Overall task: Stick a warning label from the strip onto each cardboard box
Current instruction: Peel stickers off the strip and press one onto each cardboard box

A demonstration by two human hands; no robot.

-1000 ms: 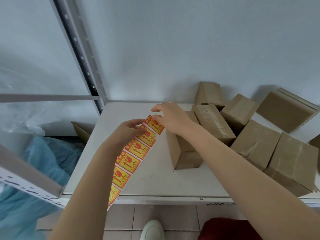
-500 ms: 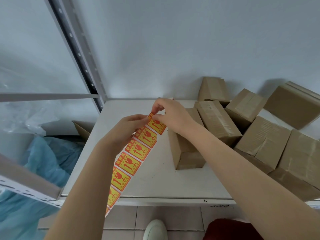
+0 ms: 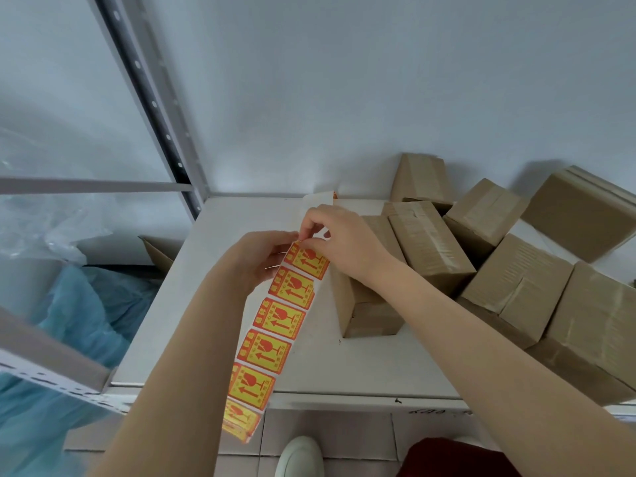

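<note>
Lifted slightly since a second ago: right hand (image 3: 344, 242), now pinching the corner of the top label (image 3: 307, 260), bare backing paper (image 3: 318, 201) sticking up behind. Left hand (image 3: 256, 258) clasped around the label strip (image 3: 272, 333), hanging limp over the shelf (image 3: 344, 366) edge. Thin, floppy, tacky once peeled; best taken by a corner only. Nearest cardboard box (image 3: 370, 304) just beside, under the right wrist; no label visible on any box.
</note>
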